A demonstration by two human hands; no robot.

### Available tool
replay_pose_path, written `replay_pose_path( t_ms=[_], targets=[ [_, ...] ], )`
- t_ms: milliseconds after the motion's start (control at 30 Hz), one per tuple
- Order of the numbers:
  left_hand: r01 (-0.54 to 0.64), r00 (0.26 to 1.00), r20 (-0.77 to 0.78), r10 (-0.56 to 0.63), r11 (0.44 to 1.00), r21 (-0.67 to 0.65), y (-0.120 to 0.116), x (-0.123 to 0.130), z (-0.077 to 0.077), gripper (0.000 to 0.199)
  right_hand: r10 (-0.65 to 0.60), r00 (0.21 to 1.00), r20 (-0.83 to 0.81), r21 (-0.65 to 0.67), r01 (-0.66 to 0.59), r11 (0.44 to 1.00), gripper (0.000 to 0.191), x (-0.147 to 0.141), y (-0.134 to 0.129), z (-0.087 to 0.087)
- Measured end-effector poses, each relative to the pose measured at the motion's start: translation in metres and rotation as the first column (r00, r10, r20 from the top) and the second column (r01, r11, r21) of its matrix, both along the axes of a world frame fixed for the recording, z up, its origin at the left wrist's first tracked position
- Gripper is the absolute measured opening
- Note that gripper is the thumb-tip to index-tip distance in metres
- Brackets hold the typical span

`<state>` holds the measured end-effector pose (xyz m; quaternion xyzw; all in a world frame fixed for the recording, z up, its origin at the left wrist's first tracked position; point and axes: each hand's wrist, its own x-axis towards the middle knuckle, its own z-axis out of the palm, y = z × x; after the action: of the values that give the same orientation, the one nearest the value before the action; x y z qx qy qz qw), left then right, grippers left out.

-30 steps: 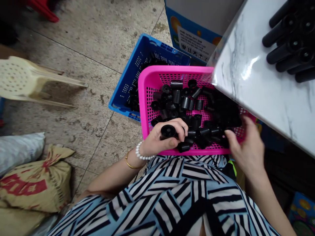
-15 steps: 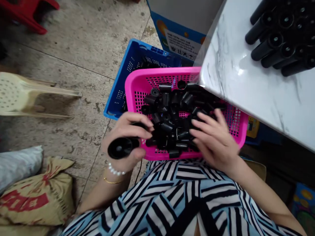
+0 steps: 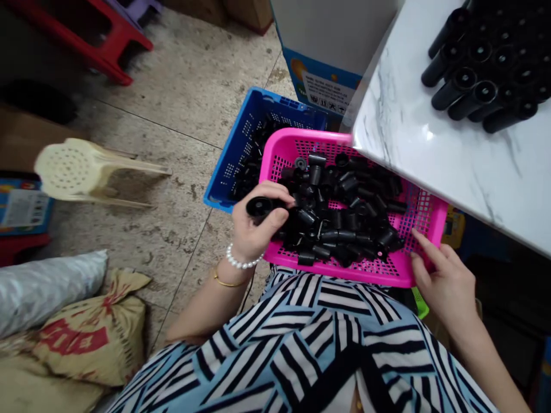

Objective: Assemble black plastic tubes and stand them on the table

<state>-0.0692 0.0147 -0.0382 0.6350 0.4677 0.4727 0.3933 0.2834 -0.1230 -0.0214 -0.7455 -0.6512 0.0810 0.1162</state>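
Black cap [image 3: 259, 206] gripped in left hand [image 3: 253, 229], right hand [image 3: 443, 281] open, touching pink basket [image 3: 275, 155] rim

A black cap [image 3: 259, 206] is gripped in the left hand [image 3: 253, 226] at the near left rim of a pink basket [image 3: 275, 150] filled with black tubes [image 3: 344, 221]. The basket's near right corner is touched by the right hand [image 3: 443, 281]. A blue crate [image 3: 232, 155] is seen behind, and long tubes [image 3: 482, 63] are stacked on a marble table [image 3: 430, 155].
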Motion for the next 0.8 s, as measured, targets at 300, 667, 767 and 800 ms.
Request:
replay_pose_path(
  t_ms=[300,667,767,800],
  targets=[
    [0.296,0.937,0.246,-0.248,0.938,-0.182,-0.011,0.028,-0.01,0.03,0.249,0.968,0.018,0.063,-0.25,0.966,0.039,-0.035,0.052,0.01],
    [0.259,0.966,-0.044,-0.257,0.963,0.072,-0.02,0.036,-0.007,0.039,0.157,0.985,-0.075,-0.271,-0.172,0.947,0.036,-0.069,0.163,-0.034],
    [0.243,0.965,-0.127,-0.229,0.964,0.107,-0.025,0.043,-0.005,0.033,0.194,0.975,-0.107,-0.157,-0.209,0.965,0.024,-0.071,0.159,-0.027],
    [0.234,0.965,-0.145,-0.216,0.965,0.116,-0.025,0.045,-0.006,0.032,0.198,0.974,-0.106,-0.104,-0.209,0.972,0.024,-0.073,0.154,-0.02]
  ],
)
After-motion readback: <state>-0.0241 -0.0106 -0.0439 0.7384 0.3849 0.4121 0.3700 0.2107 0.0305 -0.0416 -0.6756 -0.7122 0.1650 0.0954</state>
